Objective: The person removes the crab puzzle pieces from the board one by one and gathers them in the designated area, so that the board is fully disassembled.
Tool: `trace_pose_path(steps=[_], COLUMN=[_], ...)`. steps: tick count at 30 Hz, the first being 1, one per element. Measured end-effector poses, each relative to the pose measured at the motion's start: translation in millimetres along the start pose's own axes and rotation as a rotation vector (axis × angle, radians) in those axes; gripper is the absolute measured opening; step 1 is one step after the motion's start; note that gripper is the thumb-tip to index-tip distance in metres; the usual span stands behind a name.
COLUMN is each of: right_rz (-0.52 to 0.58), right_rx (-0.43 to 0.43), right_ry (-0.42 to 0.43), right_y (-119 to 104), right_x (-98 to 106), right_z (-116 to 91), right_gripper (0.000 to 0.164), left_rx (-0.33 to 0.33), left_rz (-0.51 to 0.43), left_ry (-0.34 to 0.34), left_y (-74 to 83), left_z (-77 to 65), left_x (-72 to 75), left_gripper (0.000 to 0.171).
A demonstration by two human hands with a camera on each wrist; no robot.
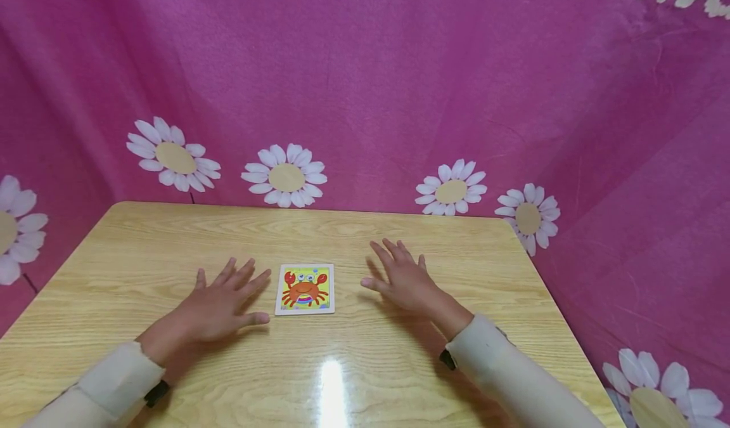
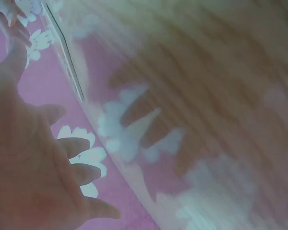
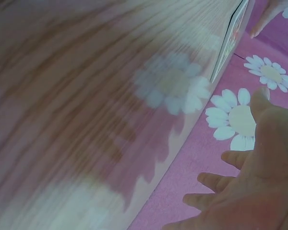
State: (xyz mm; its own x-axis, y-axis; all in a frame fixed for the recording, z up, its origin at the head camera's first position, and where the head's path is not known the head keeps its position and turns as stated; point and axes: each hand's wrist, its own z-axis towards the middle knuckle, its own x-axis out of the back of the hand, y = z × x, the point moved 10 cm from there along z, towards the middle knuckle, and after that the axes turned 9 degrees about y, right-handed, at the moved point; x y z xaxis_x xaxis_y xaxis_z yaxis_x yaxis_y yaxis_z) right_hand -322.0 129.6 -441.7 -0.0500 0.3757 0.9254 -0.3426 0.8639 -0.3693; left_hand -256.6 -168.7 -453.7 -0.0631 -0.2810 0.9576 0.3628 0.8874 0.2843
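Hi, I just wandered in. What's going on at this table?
A person has both bare hands out over a wooden table, fingers spread, holding nothing. Between them lies a small square crab picture with a white border, flat on the tabletop. Neither the left hand nor the right hand touches it; the left looks a little closer. A pink backdrop with white flowers hangs behind.
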Motion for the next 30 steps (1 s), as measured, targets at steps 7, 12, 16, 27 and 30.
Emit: trace_pose_path(steps=[7, 12, 16, 27, 30], right_rz=[0.001, 0.007, 0.01, -0.023, -0.02], right_rx=[0.007, 0.015, 0.025, 0.073, 0.083], right_ry=[-0.013, -0.025, -0.029, -0.05, -0.059], right_y=[-9, -17, -26, -46, -50], right_x=[-7, -14, -18, -30, -34], right_z=[4, 6, 8, 15, 16], right_gripper=[0.087, 0.087, 0.086, 0.087, 0.088], left_rx=[-0.014, -0.038, -0.036, -0.049, -0.051], left_rz=[-0.014, -0.001, -0.012, -0.021, -0.016], left_ry=[-0.045, -0.043, -0.058, -0.091, -0.105], left_y=[4.2, 9.0, 11.1, 19.9, 22.3], left_z=[2.1, 3.4, 3.9, 3.8, 3.7], left_x=[-11.0, -13.7, -16.5, -19.4, -20.8], left_gripper=[0.09, 0.089, 0.089, 0.091, 0.091])
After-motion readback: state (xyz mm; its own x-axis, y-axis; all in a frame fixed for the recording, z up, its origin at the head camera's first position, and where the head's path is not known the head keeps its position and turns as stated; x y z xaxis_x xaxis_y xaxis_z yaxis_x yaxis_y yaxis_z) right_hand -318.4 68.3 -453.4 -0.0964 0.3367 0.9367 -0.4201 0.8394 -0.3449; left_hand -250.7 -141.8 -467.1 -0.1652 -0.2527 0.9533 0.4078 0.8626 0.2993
